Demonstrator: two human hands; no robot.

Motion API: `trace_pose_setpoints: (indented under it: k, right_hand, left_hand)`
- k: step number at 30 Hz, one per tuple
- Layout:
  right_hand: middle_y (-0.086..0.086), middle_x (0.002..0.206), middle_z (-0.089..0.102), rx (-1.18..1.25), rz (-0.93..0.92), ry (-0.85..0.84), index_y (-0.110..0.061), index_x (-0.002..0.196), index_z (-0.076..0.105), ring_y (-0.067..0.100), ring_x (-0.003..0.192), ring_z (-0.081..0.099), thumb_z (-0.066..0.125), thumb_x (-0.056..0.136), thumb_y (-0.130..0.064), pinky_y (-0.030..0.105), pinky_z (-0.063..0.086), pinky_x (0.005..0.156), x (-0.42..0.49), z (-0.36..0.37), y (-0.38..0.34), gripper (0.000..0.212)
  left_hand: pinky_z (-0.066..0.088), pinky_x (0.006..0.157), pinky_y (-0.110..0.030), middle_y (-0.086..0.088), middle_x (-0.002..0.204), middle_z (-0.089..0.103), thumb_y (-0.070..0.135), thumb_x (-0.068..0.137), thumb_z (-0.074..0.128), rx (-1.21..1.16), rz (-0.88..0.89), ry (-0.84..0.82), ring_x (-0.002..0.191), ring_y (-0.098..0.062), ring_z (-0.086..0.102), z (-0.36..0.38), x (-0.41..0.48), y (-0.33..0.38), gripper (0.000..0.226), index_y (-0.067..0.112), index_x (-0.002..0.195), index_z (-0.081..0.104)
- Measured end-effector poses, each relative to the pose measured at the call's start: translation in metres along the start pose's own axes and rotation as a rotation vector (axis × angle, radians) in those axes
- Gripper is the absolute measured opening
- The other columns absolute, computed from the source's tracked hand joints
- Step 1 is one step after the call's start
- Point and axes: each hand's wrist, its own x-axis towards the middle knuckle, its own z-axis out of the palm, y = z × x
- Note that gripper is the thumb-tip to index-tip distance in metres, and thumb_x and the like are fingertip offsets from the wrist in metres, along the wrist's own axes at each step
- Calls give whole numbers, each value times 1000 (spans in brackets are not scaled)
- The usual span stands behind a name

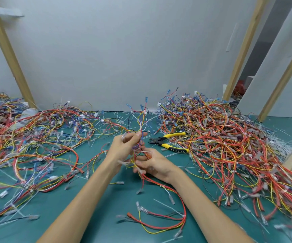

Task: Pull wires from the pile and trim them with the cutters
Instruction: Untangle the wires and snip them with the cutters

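Observation:
A bundle of red, yellow, blue and white wires (140,120) stands upright between my hands, above the green mat (106,207). My left hand (124,146) grips the bundle near its middle. Just below and to the right, my right hand (152,163) pinches the bundle's lower part, and its red and yellow tail (176,220) trails down across the mat toward me. The yellow-handled cutters (171,142) lie on the mat to the right of my hands, jaws pointing left, touched by neither hand. The big wire pile (229,137) is heaped to the right.
A second, flatter spread of wires (36,137) covers the left of the mat. White cut ties (280,146) litter the far right edge. A grey wall (124,50) with slanted wooden battens (10,55) closes the back.

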Motion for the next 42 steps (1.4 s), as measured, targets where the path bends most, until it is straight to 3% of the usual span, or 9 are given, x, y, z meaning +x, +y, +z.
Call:
trace_pose_setpoints:
  k: [6, 8, 11, 15, 18, 21, 29, 35, 42]
  right_hand:
    - [5, 88, 69, -630, -76, 98, -16, 104, 67, 14, 75, 63, 61, 96, -11, 23, 50, 70, -7, -2, -14, 11]
    - [0, 86, 73, -831, -119, 252, -13, 100, 72, 11, 78, 67, 63, 95, -18, 24, 51, 79, -11, -18, -26, 12]
    - [-2, 95, 74, -1089, -143, 536, -16, 105, 72, 10, 86, 67, 63, 94, -21, 32, 52, 89, -18, -51, -42, 16]
    - [4, 139, 53, -1533, 110, 521, -21, 140, 47, 21, 126, 49, 63, 89, -46, 40, 37, 110, -16, -95, -53, 59]
    - [3, 161, 20, -1736, 284, 403, -25, 156, 17, 25, 147, 19, 53, 85, -70, 48, 14, 118, -5, -112, -53, 92]
    - [3, 163, 18, -1840, 340, 331, -24, 156, 12, 24, 149, 16, 40, 86, -76, 50, 10, 117, 7, -116, -52, 92]
    - [12, 134, 54, -2190, 249, 384, -8, 136, 40, 32, 120, 54, 28, 97, -65, 48, 26, 107, 7, -92, -46, 71]
    - [15, 144, 38, -2147, 135, 652, -7, 133, 41, 33, 117, 53, 24, 100, -60, 45, 39, 94, -2, -84, -36, 65]
    - [1, 67, 59, -1377, -213, 825, -16, 94, 50, 25, 60, 58, 18, 98, -60, 35, 36, 57, -16, -75, -48, 54]
  left_hand:
    - [41, 61, -21, -7, 72, 66, 21, 95, 60, 159, 172, 235, 66, -9, 51, -2, 1, -17, 33, 13, 65, 72]
    - [35, 54, -14, 2, 59, 56, 21, 95, 61, 197, 207, 268, 56, -3, 43, -7, 1, -25, 38, -1, 65, 66]
    - [25, 48, -16, 12, 44, 37, 19, 94, 62, 315, 258, 312, 46, -1, 31, -16, 1, -38, 50, 13, 48, 46]
    - [24, 54, -30, 2, 53, 35, 28, 93, 64, 419, 240, 306, 55, -9, 29, -19, 5, -48, 48, -4, 58, 54]
    - [22, 48, -23, 10, 45, 30, 28, 92, 66, 466, 277, 276, 49, -5, 26, -17, 4, -48, 52, 12, 48, 43]
    - [21, 47, -22, 8, 44, 31, 28, 92, 66, 477, 279, 239, 46, -5, 26, -17, 2, -46, 51, 9, 49, 46]
    - [23, 44, -15, 9, 38, 37, 21, 92, 66, 486, 309, 176, 39, -4, 32, -14, -1, -44, 54, 21, 44, 40]
    - [21, 47, -19, 7, 41, 35, 24, 93, 65, 503, 312, 184, 44, -7, 30, -17, -1, -43, 50, 15, 48, 44]
    - [29, 54, -25, -8, 52, 50, 29, 93, 64, 522, 259, 158, 53, -8, 36, -17, 3, -45, 36, 4, 68, 66]
